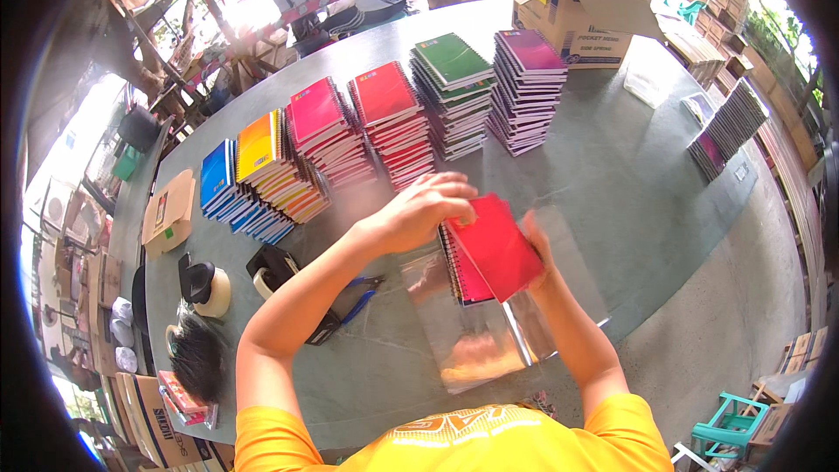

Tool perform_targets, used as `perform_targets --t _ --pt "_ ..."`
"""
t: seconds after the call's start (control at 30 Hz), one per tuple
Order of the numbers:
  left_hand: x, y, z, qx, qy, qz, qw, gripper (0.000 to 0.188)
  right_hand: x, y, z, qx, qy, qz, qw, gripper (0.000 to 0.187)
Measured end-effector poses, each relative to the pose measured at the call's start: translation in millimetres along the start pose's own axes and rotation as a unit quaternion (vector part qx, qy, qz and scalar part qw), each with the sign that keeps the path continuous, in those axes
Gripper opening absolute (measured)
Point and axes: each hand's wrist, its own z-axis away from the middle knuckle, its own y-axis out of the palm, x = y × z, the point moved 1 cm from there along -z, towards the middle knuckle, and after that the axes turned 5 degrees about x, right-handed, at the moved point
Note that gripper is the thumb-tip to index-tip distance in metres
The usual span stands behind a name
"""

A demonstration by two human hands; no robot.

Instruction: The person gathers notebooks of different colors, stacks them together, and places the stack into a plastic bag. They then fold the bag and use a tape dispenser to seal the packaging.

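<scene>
Spiral notebooks, part-piled near the counter's (612, 183) near edge.
Our left hand (433, 210) pinches a red notebook (496, 249) above a pink one (468, 273); right hand (537, 249) blurred beside it, grip unclear. We'd judge it partway: small pile over clear plastic (468, 345), six colour stacks (389, 105) left toward far edge.

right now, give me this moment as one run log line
left hand: gripping red notebook | right hand: blurred, at its right edge | beneath: pink notebook, clear plastic | beyond: notebook stacks
</scene>
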Motion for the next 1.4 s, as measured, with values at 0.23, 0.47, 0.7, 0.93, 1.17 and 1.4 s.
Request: perform_targets --t 0.23,0.47,0.7,0.93,1.17,1.4 --pt "107 -18 -83 -0.202 -0.317 -0.230 0.898 0.054 16 -22 47 0.000 0.062 0.011 0.998 0.040" --pt "42 -44 -104 -0.361 -0.208 -0.025 0.909 0.015 69 -31 75 -0.071 0.043 0.120 0.989 0.043" --pt "-28 32 -106 0.089 0.007 0.029 0.996 0.027 98 -24 67 0.029 0.036 0.111 0.993 0.048" --pt "103 -6 -111 -0.200 -0.355 -0.299 0.863 0.024 124 -13 74 -0.090 0.112 0.088 0.986 0.030" --pt "28 -21 -150 -0.347 -0.274 -0.278 0.853 0.020 174 -23 71 -0.069 0.084 0.077 0.991 0.032" --pt "84 -11 -128 -0.155 -0.411 -0.369 0.819 0.019 196 -41 61 -0.054 0.129 0.157 0.978 0.036"
